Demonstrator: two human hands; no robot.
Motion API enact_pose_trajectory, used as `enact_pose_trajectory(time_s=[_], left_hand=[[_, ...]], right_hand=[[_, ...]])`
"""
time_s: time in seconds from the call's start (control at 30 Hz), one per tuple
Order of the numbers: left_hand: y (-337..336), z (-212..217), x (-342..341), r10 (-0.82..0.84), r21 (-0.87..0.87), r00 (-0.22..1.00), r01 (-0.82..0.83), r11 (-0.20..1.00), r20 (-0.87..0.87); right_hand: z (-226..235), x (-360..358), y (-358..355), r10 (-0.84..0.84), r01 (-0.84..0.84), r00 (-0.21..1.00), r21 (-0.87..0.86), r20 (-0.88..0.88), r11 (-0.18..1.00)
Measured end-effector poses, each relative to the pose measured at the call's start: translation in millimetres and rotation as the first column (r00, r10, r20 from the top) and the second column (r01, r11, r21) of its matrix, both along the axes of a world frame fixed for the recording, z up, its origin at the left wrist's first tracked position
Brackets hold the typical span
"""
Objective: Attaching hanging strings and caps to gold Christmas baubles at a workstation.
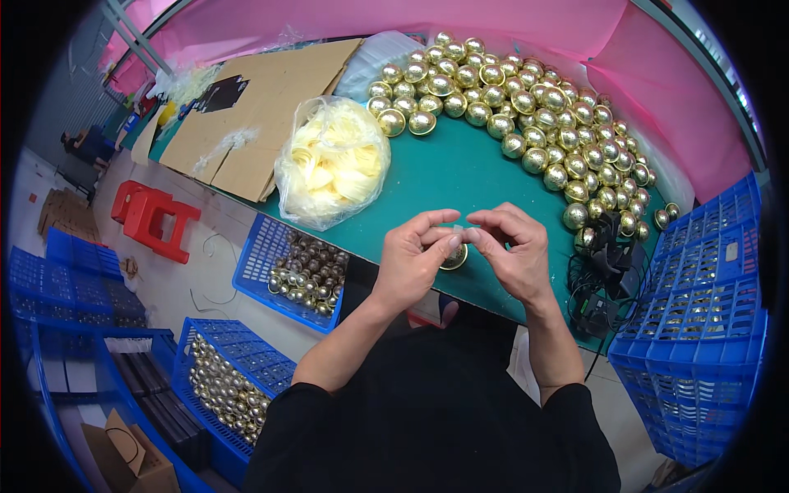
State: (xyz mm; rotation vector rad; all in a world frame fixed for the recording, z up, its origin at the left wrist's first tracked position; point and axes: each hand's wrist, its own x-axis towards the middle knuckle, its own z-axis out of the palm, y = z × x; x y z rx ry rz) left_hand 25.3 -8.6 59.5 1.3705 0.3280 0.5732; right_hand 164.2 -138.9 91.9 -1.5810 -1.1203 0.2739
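My left hand (417, 256) and my right hand (516, 253) meet over the near edge of the green table, fingertips pinched together. Between them shows a small pale, translucent bit, too small to name. Just beneath the fingertips, a shiny gold ball (455, 258) sits on the table, partly covered by the hands. To the left of my left hand stands a clear plastic bag (335, 164) full of pale yellow, thin curved pieces. A big cluster of gold balls (534, 107) spreads along the back and right of the table.
Flattened cardboard (259, 103) lies at the table's left. Black adapters with cables (604, 283) sit at the right edge, beside stacked blue crates (690, 337). Below left, blue crates (251, 267) hold more balls. A red stool (156, 218) stands farther left; a person (89, 148) is beyond.
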Motion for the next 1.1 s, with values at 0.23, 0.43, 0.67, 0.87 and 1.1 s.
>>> enact_pose_trajectory(time_s=[0.23,0.43,0.67,0.87,1.1], left_hand=[[4,5,-2,-0.043,0.048,0.998,0.045,0.998,-0.045],[9,3,3,-0.144,0.056,0.989,0.147,0.988,-0.041],[4,15,10,0.232,0.750,0.963,-0.254,0.610,0.138],[-6,19,18,0.204,0.742,0.935,-0.355,0.569,0.290],[-18,33,2,-0.063,0.722,0.902,-0.298,0.625,0.426]], right_hand=[[6,3,7,0.082,-0.080,0.996,-0.067,0.027,0.995],[9,0,6,0.049,-0.049,0.999,-0.022,0.013,0.999],[-13,-10,-12,0.058,-0.032,0.930,0.077,-0.363,0.996],[-46,-31,-14,0.295,-0.030,0.574,0.340,-0.764,0.940],[-38,-49,-17,0.434,-0.084,0.620,0.494,-0.654,0.865]])
